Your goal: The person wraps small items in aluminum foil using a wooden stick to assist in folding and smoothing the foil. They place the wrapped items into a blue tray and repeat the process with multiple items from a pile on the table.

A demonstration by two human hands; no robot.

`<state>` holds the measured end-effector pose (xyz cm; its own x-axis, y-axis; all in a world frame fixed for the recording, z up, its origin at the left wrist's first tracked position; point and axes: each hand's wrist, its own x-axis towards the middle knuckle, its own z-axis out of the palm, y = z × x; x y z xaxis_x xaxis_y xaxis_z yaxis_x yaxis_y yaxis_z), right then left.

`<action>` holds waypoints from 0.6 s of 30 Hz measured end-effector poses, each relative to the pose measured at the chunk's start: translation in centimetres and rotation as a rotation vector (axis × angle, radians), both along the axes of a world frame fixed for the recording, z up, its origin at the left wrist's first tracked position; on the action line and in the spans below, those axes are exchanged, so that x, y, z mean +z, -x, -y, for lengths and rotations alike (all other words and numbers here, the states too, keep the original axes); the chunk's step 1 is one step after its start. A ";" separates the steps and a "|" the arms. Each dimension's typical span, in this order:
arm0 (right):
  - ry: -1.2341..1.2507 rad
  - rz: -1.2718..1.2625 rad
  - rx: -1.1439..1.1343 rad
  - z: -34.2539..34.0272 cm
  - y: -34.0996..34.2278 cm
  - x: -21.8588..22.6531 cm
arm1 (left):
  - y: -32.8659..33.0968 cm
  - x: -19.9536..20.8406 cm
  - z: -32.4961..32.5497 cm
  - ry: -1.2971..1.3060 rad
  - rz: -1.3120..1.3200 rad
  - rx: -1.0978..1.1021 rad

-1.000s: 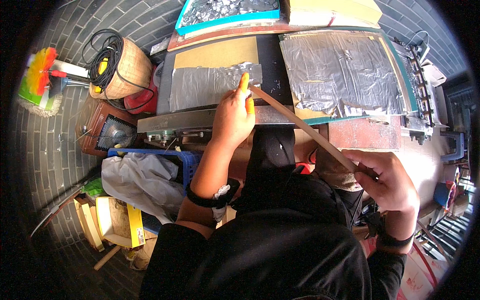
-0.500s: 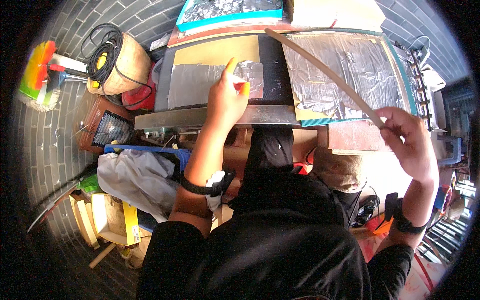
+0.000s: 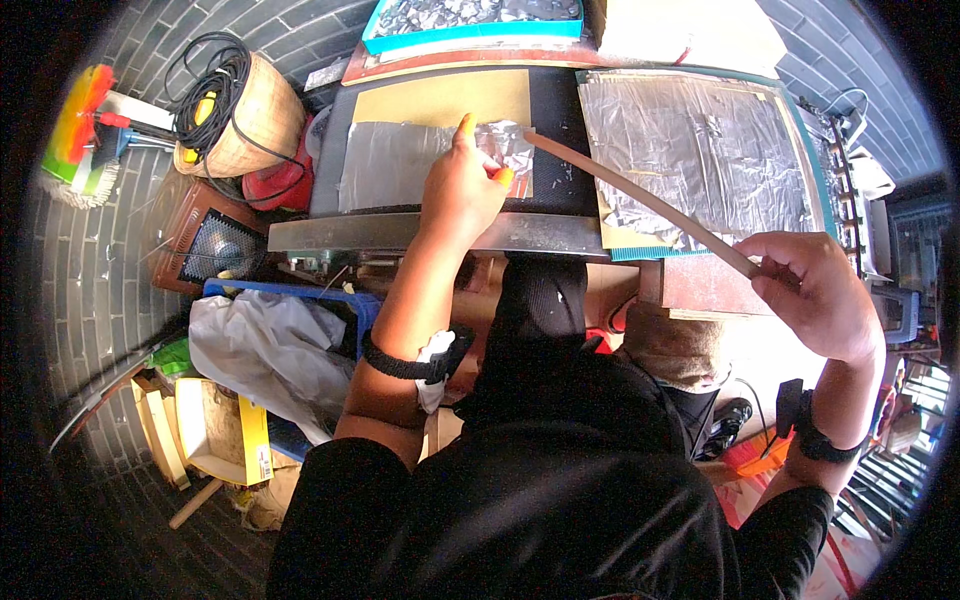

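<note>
While the right hand grasps a stick, its tip near the foil on the tabletop, I cannot tell whether the left hand's grip is empty; the yellowish card looks partly covered, its upper band bare.

And there's the left hand out front, thumb and index spread, yellow-tipped; right hand wide, fingers curled tight!

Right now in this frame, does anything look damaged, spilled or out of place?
The silver sheet on the right looks damaged: wrinkled, with a ragged lower edge. Small pale flecks dot the black mat beside it, like stray scraps.
</note>
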<state>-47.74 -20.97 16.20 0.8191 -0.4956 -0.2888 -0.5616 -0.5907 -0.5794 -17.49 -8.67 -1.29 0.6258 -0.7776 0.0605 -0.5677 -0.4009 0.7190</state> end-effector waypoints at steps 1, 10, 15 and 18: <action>0.009 0.006 0.024 0.0 0.0 0.0 | 0.0 0.0 0.0 -0.009 -0.006 0.002; 0.127 0.089 0.036 1.2 -0.6 0.0 | -0.1 -0.5 0.3 0.055 -0.043 -0.062; 0.618 0.315 0.071 9.2 -2.1 -0.4 | -0.1 -0.6 0.2 0.067 -0.060 -0.055; 0.713 0.280 0.194 15.1 -3.2 0.2 | -0.5 -1.9 0.5 0.144 -0.088 0.073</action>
<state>-44.52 -36.11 16.42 0.9052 -0.3247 0.2743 -0.3000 -0.9452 -0.1288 -16.95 -9.14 -3.14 0.6880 -0.7173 0.1104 -0.4731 -0.3280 0.8176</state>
